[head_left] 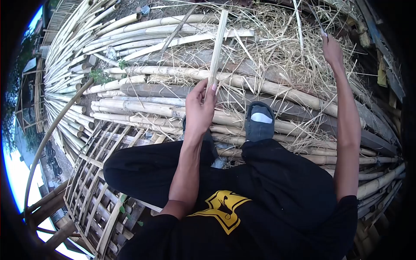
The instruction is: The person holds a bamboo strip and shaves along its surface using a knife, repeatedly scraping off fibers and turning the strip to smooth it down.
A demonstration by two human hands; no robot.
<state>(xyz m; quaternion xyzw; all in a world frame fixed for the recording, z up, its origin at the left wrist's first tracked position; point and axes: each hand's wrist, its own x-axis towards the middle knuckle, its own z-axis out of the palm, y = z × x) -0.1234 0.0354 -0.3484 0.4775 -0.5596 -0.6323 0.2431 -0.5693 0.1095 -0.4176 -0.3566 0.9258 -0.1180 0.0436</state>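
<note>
My left hand (200,106) grips the lower end of a split bamboo strip (219,41), which stands nearly upright in front of me. Off to the right, my right hand (333,51) is stretched forward, closed on the handle of a knife (317,19). The slim blade points away from me and is partly lost against the dark background. Hand and knife are well apart from the strip. Below the knife lies a heap of bamboo shavings (281,41).
Long bamboo poles (156,71) lie under and before my feet, with more stacked at the left (65,82). A woven bamboo lattice (97,190) is beside my left knee. A curved pole (52,130) rises at the far left. My shoe (260,123) rests on the poles.
</note>
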